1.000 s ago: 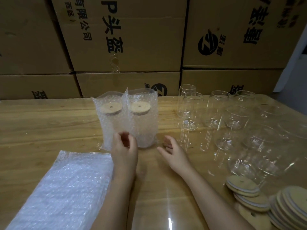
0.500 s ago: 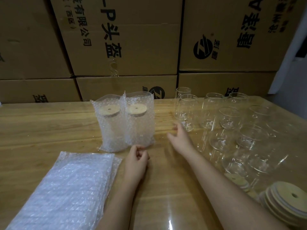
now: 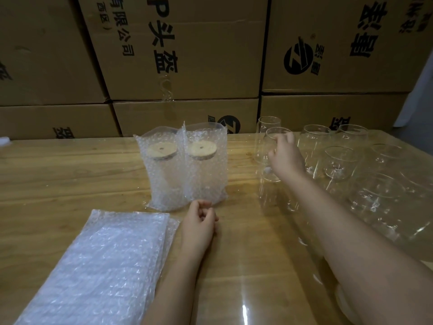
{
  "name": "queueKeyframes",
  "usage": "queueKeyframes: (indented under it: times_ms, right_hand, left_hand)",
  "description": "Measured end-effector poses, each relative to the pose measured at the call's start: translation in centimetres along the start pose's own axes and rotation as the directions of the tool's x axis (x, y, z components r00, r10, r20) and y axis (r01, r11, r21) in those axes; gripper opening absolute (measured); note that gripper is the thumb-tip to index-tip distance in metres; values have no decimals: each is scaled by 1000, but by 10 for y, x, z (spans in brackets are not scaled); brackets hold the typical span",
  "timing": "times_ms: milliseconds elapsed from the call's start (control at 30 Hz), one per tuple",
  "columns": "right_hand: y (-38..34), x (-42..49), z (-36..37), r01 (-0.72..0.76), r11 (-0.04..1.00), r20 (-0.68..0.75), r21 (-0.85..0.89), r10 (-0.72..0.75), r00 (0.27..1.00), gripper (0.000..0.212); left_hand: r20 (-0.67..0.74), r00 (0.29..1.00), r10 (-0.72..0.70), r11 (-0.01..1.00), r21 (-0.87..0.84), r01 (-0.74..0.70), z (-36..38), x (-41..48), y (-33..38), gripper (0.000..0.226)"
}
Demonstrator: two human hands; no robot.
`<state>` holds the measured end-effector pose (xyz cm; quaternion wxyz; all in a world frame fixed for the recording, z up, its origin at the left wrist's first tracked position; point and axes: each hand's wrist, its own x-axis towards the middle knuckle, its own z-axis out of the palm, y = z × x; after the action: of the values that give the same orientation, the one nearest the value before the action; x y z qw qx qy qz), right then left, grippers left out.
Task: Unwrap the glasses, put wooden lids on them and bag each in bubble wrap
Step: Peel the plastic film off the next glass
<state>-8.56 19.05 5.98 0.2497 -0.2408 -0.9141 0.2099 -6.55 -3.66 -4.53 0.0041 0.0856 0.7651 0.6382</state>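
Right hand (image 3: 284,158) seemingly grips a bare glass (image 3: 269,148) (left hand (image 3: 199,221) curled).

Wooden table (image 3: 70,174), glossy top, loaded for packing.
Two bubble-wrapped lidded glasses (image 3: 185,165) stand upright, touching, mid-table. Flat stack of bubble-wrap bags (image 3: 98,266) near left. Cluster of bare clear glasses (image 3: 339,160) on right side. Left hand (image 3: 199,221) rests on the wood just before the wrapped pair.
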Motion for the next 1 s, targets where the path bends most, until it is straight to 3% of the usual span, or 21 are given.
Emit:
queueKeyframes:
  times_ms: [133,300,400,667,767,833,900,1000]
  right_hand:
    - [-1,-16,0,10,998,-73,62,-5,997,21]
    - [-6,-48,-11,65,972,-193,224,-21,981,16]
    - [-17,-72,-22,127,940,-182,316,-71,981,15]
    - [-41,-114,-38,340,817,-34,465,-367,929,10]
    - [-40,-119,-32,359,736,-76,574,-388,918,12]
    - [-36,-121,-23,369,635,-182,679,-341,922,22]
    - [-27,-124,-8,290,546,-224,786,-186,957,29]
    - [-8,-133,23,-7,488,2,873,10,1000,29]
  left_hand:
    - [5,1000,-10,1000,-25,10,-1,-1,1,9]
    - [15,999,31,994,-103,-29,0,-6,8,8]
    - [65,991,116,991,-77,-111,2,-10,10,10]
    - [257,945,200,980,-48,-194,18,-16,13,101]
    - [256,947,196,979,-107,-174,19,-13,12,104]
    - [243,952,186,976,-156,-150,19,-10,11,97]
    - [233,956,176,969,-213,-126,19,-8,11,91]
    - [247,955,167,960,-260,-101,15,-4,11,88]
